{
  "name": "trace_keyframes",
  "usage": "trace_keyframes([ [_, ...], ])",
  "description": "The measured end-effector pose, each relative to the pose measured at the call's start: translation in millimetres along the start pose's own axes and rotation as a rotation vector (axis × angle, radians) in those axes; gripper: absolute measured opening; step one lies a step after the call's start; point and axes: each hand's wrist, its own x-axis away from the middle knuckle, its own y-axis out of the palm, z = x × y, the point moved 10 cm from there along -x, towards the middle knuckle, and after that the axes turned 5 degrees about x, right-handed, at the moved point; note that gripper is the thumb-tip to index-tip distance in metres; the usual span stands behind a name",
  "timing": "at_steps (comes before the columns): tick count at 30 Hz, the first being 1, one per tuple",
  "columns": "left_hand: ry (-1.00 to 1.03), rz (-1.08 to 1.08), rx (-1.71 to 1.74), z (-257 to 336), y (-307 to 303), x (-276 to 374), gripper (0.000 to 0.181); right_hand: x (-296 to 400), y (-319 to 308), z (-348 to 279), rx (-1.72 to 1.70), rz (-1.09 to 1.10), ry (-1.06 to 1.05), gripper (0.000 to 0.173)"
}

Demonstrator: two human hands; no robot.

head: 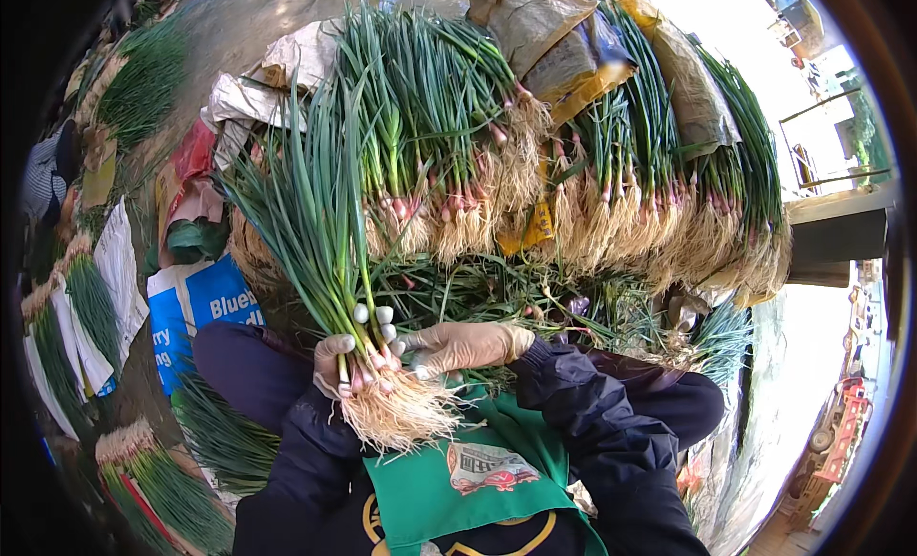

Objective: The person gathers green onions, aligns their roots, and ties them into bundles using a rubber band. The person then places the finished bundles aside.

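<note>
My left hand (333, 362), in a pale glove with white fingertips, grips a bunch of green garlic (369, 362) just above the bulbs. Its thumb lies in front and its fingertips show past the stems. The long leaves rise up and to the left, while the tangle of pale roots hangs over my lap. Against the right side of the bunch is my gloved right hand (466, 346), its fingertips beside the pinkish bulbs. Whether those fingers pinch a stem I cannot tell. Below the roots lies a green apron (415, 495) with a printed patch.
A long row of green garlic (458, 126) lies ahead, partly covered by woven sacks (541, 33). Loose leaves and trimmings (458, 291) fill the ground before my bent legs. More bundles (168, 484) lie at left near a blue printed sack (200, 305). A red truck (842, 427) stands far right.
</note>
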Motion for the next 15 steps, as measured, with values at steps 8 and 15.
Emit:
trace_keyframes([
  [8,0.026,-0.012,0.066,13.4,-2.1,23.8,0.037,28.0,-67.7,-19.6,-0.205,0.563,-0.216,0.034],
  [15,0.007,0.011,0.043,9.0,31.4,3.3,0.078,-5.4,11.4,3.2,-0.323,0.225,-0.21,0.025],
])
